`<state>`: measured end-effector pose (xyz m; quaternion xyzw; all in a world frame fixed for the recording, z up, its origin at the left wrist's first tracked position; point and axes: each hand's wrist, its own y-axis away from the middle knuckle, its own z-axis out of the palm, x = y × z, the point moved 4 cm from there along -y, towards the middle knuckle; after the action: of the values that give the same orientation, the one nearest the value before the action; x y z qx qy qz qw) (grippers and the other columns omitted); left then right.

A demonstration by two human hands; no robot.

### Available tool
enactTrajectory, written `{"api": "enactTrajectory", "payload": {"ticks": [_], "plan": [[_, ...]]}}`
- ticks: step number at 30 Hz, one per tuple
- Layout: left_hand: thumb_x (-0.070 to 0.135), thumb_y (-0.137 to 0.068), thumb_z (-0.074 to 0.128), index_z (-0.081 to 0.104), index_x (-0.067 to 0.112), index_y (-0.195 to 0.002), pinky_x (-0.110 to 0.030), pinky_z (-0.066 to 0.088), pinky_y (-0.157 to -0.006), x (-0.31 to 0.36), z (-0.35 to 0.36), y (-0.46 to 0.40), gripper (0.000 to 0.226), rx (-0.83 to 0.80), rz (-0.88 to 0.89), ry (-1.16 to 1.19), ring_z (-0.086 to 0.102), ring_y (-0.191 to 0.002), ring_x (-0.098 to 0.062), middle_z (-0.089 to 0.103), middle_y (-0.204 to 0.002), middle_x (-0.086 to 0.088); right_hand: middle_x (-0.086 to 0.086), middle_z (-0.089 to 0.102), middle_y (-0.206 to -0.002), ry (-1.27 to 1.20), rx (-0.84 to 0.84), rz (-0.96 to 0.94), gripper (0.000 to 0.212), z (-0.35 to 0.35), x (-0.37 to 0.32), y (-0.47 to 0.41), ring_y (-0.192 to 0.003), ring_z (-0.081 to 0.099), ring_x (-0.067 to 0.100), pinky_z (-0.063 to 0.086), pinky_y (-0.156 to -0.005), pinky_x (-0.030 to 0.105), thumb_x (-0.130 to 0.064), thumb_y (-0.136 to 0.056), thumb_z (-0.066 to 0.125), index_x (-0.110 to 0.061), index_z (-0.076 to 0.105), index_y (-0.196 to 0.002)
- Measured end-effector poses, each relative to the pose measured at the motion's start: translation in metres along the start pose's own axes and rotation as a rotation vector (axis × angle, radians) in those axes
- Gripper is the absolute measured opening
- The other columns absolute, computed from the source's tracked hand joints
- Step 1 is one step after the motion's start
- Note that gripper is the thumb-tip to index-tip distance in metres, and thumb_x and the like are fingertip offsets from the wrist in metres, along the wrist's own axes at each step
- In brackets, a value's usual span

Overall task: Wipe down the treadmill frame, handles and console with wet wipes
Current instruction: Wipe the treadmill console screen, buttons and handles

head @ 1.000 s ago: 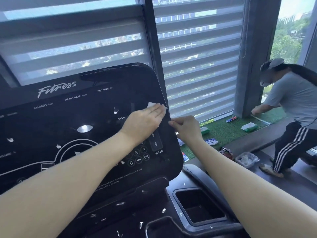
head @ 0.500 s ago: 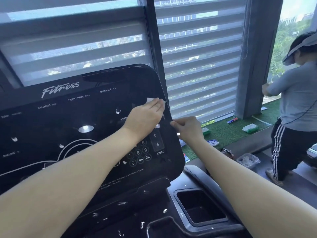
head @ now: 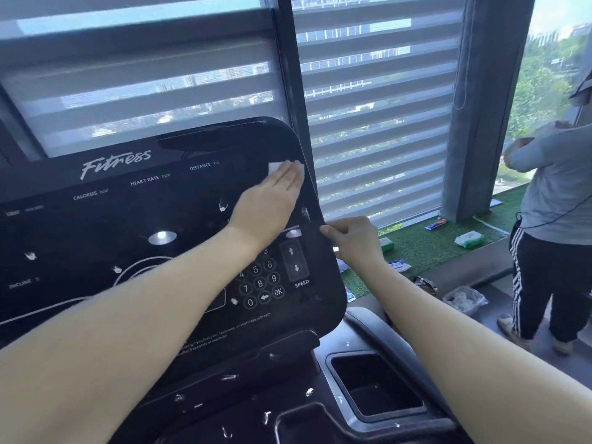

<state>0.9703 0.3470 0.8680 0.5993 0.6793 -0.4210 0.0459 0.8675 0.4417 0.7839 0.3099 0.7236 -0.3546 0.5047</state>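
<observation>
Currently wet wipe (head: 276, 167) sat flat at console (head: 134, 238) upper right corner, pinned under left hand (head: 272, 197), fingers straight. Right hand (head: 354, 240) pinched console's right edge, grip narrow. Cup tray (head: 374, 384) below; second person (head: 554, 219) stood far right.

Bright window daylight, glossy console (head: 134, 238) glare, wide-angle edge distortion, slight softness.
</observation>
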Motion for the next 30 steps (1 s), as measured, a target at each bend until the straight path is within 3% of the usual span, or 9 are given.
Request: {"api": "enactTrajectory", "payload": {"ticks": [5,8,12,14,18,20,22,25,30], "plan": [[0.003,-0.085,0.026,0.066,0.002,-0.117,-0.023,0.052,-0.086,0.024,0.004,0.045,0.051,0.041,0.143,0.001,0.062,-0.112,-0.017,0.066,-0.121,-0.008,0.009,0.073,-0.099,0.007,0.008,0.000,0.020,0.000,-0.003,0.001,-0.091,0.068,0.023,0.055,-0.084,0.043,-0.020,-0.088,0.066,-0.011,0.073,-0.104],[0.001,-0.084,0.029,0.065,0.002,-0.117,-0.025,0.058,-0.067,0.007,0.005,0.027,0.049,0.035,0.072,0.042,0.063,-0.111,-0.017,0.066,-0.119,-0.008,0.009,0.072,-0.100,0.019,0.008,0.014,0.020,-0.001,-0.007,0.002,-0.092,0.068,0.023,0.055,-0.085,0.042,-0.019,-0.087,0.068,-0.009,0.073,-0.104],[-0.007,-0.097,0.030,0.020,0.006,-0.150,-0.031,0.041,-0.106,-0.029,-0.001,-0.006,0.056,-0.049,-0.074,0.067,0.021,-0.144,-0.015,0.022,-0.156,-0.006,0.008,0.068,-0.111,0.101,0.049,-0.036,0.033,-0.007,-0.019,0.003,-0.099,0.064,0.022,0.047,-0.085,0.028,-0.013,-0.086,0.068,-0.007,0.066,-0.118],[-0.009,-0.097,0.033,0.014,0.008,-0.151,-0.033,0.038,-0.109,-0.038,-0.005,-0.005,0.060,-0.066,-0.169,0.097,0.014,-0.145,-0.014,0.016,-0.158,-0.004,0.006,0.062,-0.119,0.161,0.076,-0.094,0.038,-0.004,-0.028,0.003,-0.101,0.061,0.020,0.042,-0.079,0.025,-0.008,-0.087,0.065,-0.012,0.061,-0.126],[-0.014,-0.081,0.037,0.055,-0.002,-0.128,-0.028,0.059,-0.064,-0.023,0.004,0.025,0.052,0.012,-0.103,0.059,0.056,-0.121,-0.021,0.057,-0.132,-0.013,-0.001,0.049,-0.109,0.312,0.120,-0.233,0.036,0.011,-0.040,0.008,-0.087,0.053,0.011,0.036,-0.063,0.021,-0.005,-0.092,0.055,-0.020,0.061,-0.124],[-0.011,-0.079,0.038,0.061,-0.001,-0.122,-0.027,0.058,-0.057,-0.023,0.007,0.033,0.050,0.035,-0.044,0.034,0.061,-0.115,-0.021,0.062,-0.126,-0.012,-0.004,0.045,-0.099,0.342,0.142,-0.246,0.034,0.013,-0.039,0.010,-0.076,0.051,0.004,0.033,-0.055,0.017,-0.002,-0.092,0.053,-0.020,0.063,-0.119],[-0.013,-0.084,0.046,0.051,-0.001,-0.133,-0.033,0.058,-0.074,-0.028,0.000,0.021,0.051,0.021,-0.064,0.091,0.051,-0.127,-0.022,0.052,-0.138,-0.013,-0.006,0.044,-0.097,0.363,0.136,-0.249,0.036,0.013,-0.038,0.008,-0.069,0.044,-0.003,0.031,-0.051,0.012,-0.002,-0.092,0.053,-0.020,0.061,-0.122],[-0.004,-0.099,0.032,0.015,0.004,-0.150,-0.034,0.035,-0.110,-0.043,-0.008,-0.006,0.054,-0.061,-0.143,0.066,0.015,-0.146,-0.016,0.017,-0.158,-0.008,-0.005,0.045,-0.098,0.387,0.117,-0.246,0.039,0.014,-0.037,0.005,-0.079,0.047,0.009,0.032,-0.060,0.024,-0.006,-0.092,0.054,-0.022,0.059,-0.127],[-0.004,-0.099,0.030,0.008,0.003,-0.150,-0.031,0.029,-0.114,-0.045,-0.014,-0.009,0.056,-0.081,-0.196,0.049,0.010,-0.146,-0.018,0.010,-0.159,-0.010,0.000,0.053,-0.109,0.352,0.102,-0.209,0.041,0.015,-0.031,0.004,-0.083,0.051,0.010,0.034,-0.056,0.020,-0.008,-0.094,0.054,-0.023,0.056,-0.131]]}}
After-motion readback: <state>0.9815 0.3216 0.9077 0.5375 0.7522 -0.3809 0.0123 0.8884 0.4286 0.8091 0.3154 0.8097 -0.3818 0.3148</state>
